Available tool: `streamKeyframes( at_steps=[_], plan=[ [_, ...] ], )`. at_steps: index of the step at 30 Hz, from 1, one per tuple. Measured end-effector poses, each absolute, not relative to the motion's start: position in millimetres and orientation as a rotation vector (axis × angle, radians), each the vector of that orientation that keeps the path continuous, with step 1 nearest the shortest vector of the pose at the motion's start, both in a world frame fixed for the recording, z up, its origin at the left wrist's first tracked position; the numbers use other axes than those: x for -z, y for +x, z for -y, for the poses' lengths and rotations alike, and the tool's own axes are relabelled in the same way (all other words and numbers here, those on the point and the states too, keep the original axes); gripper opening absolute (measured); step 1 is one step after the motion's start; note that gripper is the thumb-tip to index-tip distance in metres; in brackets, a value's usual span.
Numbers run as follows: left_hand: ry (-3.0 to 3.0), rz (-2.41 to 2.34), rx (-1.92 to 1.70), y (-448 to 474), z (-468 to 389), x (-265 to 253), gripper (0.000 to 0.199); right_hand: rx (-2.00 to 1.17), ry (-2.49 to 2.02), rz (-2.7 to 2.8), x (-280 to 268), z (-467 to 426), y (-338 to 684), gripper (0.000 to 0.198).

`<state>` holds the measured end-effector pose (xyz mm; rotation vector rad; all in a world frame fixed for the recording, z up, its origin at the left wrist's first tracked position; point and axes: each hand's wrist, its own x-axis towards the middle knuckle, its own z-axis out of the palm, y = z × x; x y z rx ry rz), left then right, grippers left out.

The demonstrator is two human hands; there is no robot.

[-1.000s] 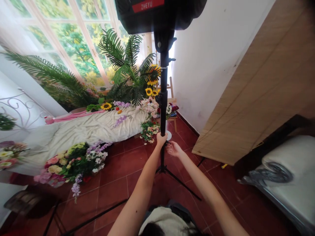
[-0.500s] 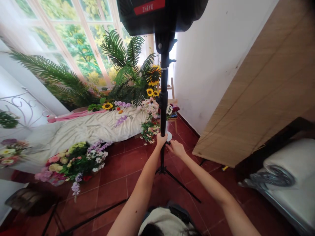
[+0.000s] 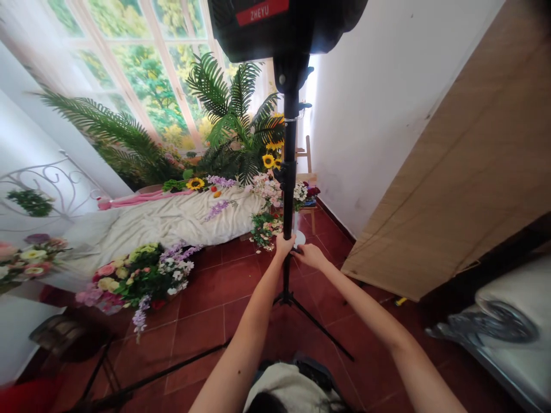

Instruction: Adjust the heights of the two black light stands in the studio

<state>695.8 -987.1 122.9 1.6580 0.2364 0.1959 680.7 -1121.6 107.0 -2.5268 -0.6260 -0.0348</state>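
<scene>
While the left hand is wrapped round the black stand pole, the right hand's fingertips are at a small dark fitting just beside it; how far closed, cannot tell. Splayed legs below the fingers; lamp head well above. Judged stiff, smooth, top-heavy: best gripped round the pole, above the fitting. Beyond the fingers: flowers, white bedding.

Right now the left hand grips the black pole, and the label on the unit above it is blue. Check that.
The label is red, not blue, as the head view shows. The left hand does grip the black pole.
</scene>
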Motion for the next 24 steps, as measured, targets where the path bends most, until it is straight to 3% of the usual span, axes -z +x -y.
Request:
streamKeyframes(
  at_steps=[9, 24],
  plan=[
    [1.688, -0.245, -0.182, 702, 989, -111, 0.017, -0.314, -2.14, 0.643, -100, 1130, 694, 0.047],
    [1.685, -0.27, -0.397, 707, 1005, -87, 0.027, -0.112, -2.28, 0.755, -90, 1144, 694, 0.044]
  ],
)
